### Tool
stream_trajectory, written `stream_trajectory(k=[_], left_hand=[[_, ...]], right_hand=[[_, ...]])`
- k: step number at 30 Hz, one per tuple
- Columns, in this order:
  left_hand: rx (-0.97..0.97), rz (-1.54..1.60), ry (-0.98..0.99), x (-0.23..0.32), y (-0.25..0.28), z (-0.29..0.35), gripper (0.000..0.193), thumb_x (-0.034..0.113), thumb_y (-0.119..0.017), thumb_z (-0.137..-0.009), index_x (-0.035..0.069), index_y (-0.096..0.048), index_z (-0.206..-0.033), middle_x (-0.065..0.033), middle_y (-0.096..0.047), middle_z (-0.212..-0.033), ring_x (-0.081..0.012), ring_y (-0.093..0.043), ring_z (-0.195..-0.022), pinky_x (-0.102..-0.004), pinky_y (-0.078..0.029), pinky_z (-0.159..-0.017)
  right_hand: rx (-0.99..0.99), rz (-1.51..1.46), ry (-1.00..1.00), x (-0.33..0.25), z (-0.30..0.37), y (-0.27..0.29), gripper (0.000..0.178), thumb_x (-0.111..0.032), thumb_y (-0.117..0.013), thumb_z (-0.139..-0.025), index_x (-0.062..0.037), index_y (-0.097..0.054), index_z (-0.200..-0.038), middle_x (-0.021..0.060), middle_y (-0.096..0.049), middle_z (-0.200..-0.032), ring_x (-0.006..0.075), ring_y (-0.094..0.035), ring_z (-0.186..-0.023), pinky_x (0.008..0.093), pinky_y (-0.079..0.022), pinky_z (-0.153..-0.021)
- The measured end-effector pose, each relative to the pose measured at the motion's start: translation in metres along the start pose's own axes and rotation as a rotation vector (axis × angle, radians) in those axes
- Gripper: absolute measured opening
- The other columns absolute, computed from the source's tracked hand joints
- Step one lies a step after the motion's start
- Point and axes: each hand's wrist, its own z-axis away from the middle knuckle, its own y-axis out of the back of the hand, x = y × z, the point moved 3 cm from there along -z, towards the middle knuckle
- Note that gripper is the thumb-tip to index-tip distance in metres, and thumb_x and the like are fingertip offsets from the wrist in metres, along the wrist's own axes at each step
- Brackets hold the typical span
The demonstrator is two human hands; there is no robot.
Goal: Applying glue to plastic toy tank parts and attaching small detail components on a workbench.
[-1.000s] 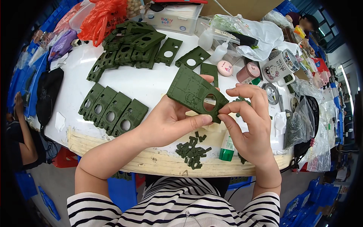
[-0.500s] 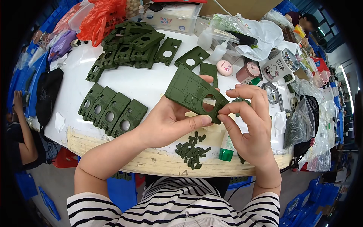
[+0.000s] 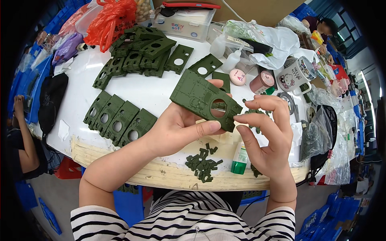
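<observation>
My left hand grips a dark green plastic model tank hull top, thumb on its near edge and fingers beneath. The part is tilted, with a large round hole toward its right end. Close to that right end is my right hand, its thumb and index fingertips slightly apart and the other fingers loosely bent. Nothing shows between them. Below the held part lies a heap of small dark green pieces. Beside the heap is a small bottle with a green cap. Other small green pieces lie partly hidden behind my right hand.
Several similar hull tops lie in a row at left, with a stacked pile behind. Squeeze bottles, a pink round tin, a mug and plastic bags crowd the far right. A black bag hangs at the left edge.
My right thumb and index finger have come away from the hull's right corner and parted a little. The hull has shifted slightly left in my left hand.
</observation>
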Motion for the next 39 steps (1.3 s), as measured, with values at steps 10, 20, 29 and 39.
stream_trajectory(k=[10,20,29,39], left_hand=[[0.008,0.037,-0.052,0.002,0.002,-0.002,0.071,0.008,-0.06,-0.089,0.008,-0.019,-0.147,-0.0202,-0.037,-0.143,-0.0294,-0.049,-0.124,-0.0446,-0.05,-0.097],[-0.034,-0.029,-0.015,0.006,0.002,-0.003,0.076,0.013,-0.061,-0.089,0.009,-0.015,-0.149,-0.0198,-0.038,-0.143,-0.0296,-0.05,-0.124,-0.0416,-0.05,-0.096],[-0.07,0.032,0.068,0.01,0.006,-0.005,0.074,0.024,-0.057,-0.09,0.008,-0.015,-0.149,-0.021,-0.041,-0.14,-0.0299,-0.052,-0.121,-0.0461,-0.05,-0.094],[-0.116,0.004,0.108,0.008,0.007,-0.004,0.073,0.026,-0.055,-0.093,0.009,-0.014,-0.15,-0.0199,-0.042,-0.14,-0.0294,-0.051,-0.122,-0.0458,-0.051,-0.092]], right_hand=[[0.035,0.176,0.13,-0.007,0.002,-0.005,0.031,-0.004,-0.076,-0.064,-0.0111,-0.073,-0.093,0.0066,-0.058,-0.098,0.0287,-0.053,-0.094,0.0388,-0.044,-0.082],[0.067,-0.124,0.006,-0.001,0.003,0.003,0.024,-0.006,-0.075,-0.069,-0.0061,-0.07,-0.092,0.0077,-0.059,-0.096,0.0247,-0.054,-0.085,0.0361,-0.042,-0.075],[0.187,-0.22,-0.046,0.018,0.003,0.002,0.009,-0.001,-0.07,-0.078,-0.0025,-0.068,-0.087,0.0083,-0.061,-0.08,0.0193,-0.055,-0.073,0.0272,-0.042,-0.063],[0.137,-0.412,-0.172,0.018,0.002,-0.006,0.009,-0.002,-0.07,-0.078,0.0,-0.065,-0.085,0.0089,-0.06,-0.081,0.0187,-0.056,-0.076,0.0265,-0.042,-0.068]])
